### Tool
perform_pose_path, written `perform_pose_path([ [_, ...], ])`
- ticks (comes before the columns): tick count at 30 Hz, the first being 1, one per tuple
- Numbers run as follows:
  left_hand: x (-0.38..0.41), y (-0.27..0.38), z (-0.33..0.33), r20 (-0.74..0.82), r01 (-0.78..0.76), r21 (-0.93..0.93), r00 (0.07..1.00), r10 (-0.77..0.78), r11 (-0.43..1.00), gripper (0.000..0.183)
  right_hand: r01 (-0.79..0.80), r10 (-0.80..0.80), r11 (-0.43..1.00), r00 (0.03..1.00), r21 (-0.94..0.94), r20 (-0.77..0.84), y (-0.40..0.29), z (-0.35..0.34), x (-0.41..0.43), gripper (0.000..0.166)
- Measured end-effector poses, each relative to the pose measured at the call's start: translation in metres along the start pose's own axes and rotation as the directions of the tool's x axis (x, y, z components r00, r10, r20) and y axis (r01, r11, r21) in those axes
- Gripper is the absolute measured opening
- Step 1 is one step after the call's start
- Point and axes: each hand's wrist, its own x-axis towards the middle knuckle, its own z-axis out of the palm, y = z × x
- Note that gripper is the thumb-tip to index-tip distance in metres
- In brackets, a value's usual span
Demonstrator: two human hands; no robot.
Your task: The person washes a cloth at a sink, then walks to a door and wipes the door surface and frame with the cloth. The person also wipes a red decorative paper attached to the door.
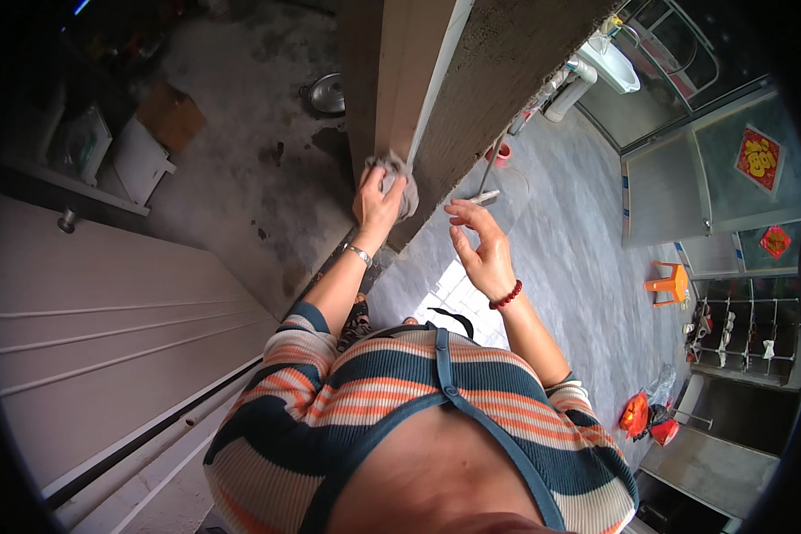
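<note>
My left hand (378, 208), with a metal watch or bracelet at the wrist, grips a crumpled grey cloth (406, 193). The cloth is against the lower part of a pale door frame (410, 73) at the end of a rough cement wall. To the right, my right hand (486, 250), with a red bead bracelet at the wrist, is raised with its fingers curved and apart, holding nothing. It is near the wall's edge, above the grey floor.
A pale door (107, 287) with a round knob stands at left. Beyond the frame lies a metal basin (327, 93). On the right are an orange stool (669, 284), a shoe rack (747, 327), plastic bags (634, 415), a white washbasin (611, 67) and a long-handled tool (486, 196).
</note>
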Motion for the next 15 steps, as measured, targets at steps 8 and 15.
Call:
perform_pose_path([
  [8, 0.107, 0.146, -0.017, -0.37, -0.569, 0.02, 0.76, 0.535, 0.822, 0.037, 0.055, -0.055, 0.998, 0.998, -0.007, -0.016, -0.001, -0.008, -0.006, 0.027],
  [15, -0.007, -0.035, 0.014, -0.123, 0.05, 0.106, 0.992, -0.037, 0.993, 0.044, 0.015, -0.014, 0.999, 1.0, -0.035, 0.018, 0.022, -0.016, -0.033, 0.025],
])
